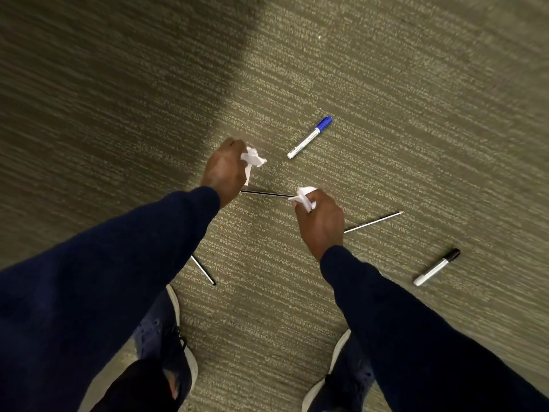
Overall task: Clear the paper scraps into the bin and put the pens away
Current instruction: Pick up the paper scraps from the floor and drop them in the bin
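Note:
My left hand (pixel 223 169) is closed around a crumpled white paper scrap (pixel 252 159) above the carpet. My right hand (pixel 319 223) grips another white paper scrap (pixel 304 197). A blue-capped marker (pixel 309 137) lies on the carpet beyond both hands. To the right lies a black-capped marker (pixel 436 267). A thin dark pen (pixel 266 193) lies between the hands, partly hidden by them. A thin white pen (pixel 372 222) pokes out from behind my right hand. Another thin pen (pixel 203 270) lies below my left forearm. No bin is in view.
Olive ribbed carpet (pixel 416 99) covers the floor, with a darker shadowed band at upper left. My two shoes (pixel 178 337) (pixel 335 370) stand at the bottom of the view. Dark blue sleeves cover both forearms.

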